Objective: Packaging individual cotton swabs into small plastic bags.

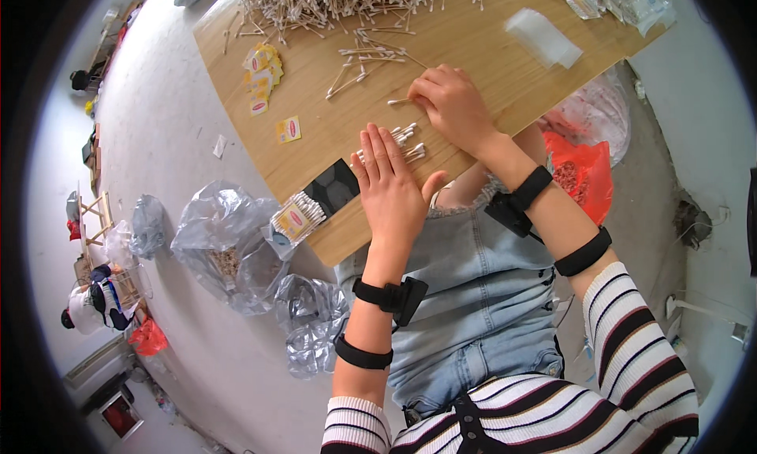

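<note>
My left hand (388,190) lies flat, fingers stretched out, over a small bunch of cotton swabs (415,150) near the table's front edge. Swab tips stick out on its right side; the rest are hidden under the palm. Just beyond, my right hand (454,111) has its fingertips pinched on a single cotton swab (398,102), one white tip poking out to the left. Several loose swabs (363,64) are scattered farther back. Left of my left hand sits a dark, shiny flat piece (332,187), and next to it a pack of swabs with a yellow label (296,217) at the edge.
A large heap of swabs (335,3) covers the wooden table's (465,40) far side. Yellow label cards (262,72) lie at the left, clear plastic sleeves (544,38) at the right. Grey plastic bags (229,237) and a red bag (587,170) are below the table.
</note>
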Available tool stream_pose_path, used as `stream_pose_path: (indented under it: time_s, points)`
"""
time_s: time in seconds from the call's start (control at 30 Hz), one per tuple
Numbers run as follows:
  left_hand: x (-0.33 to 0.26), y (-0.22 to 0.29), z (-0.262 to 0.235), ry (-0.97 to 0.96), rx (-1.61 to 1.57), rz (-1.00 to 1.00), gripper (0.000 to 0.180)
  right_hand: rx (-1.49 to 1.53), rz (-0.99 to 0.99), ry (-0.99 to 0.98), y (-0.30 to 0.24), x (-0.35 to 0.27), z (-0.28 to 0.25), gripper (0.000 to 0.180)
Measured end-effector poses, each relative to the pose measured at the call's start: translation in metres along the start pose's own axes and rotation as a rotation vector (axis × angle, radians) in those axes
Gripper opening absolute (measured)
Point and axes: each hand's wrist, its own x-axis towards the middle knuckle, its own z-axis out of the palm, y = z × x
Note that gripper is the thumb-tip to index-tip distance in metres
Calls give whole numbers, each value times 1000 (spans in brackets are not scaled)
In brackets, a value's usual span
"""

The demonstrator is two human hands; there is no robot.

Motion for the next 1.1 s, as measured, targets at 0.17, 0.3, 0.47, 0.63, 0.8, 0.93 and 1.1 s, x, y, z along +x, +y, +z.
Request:
stream_pose_path:
  time_s: [0.17,0.3,0.47,0.63,0.8,0.93,1.1]
  points:
    - [-2,-1,-4,2,-129,-15,101,325,-46,-136,-23,13,19,10]
    - [-13,6,-10,30,-184,-87,102,583,163,-209,-16,11,13,16]
    - [-9,12,-13,-2,-74,-93,102,884,497,-26,-13,2,2,16]
    - [24,-1,-5,-20,37,-87,100,806,497,10,-23,-1,1,17]
    - [36,-9,-2,-3,62,-70,101,693,377,39,-23,-1,5,12]
    - [22,-2,3,27,19,-66,103,571,173,-93,-18,-2,0,9]
    - [15,-1,3,21,-41,-95,102,537,117,-287,-20,-2,-11,8]
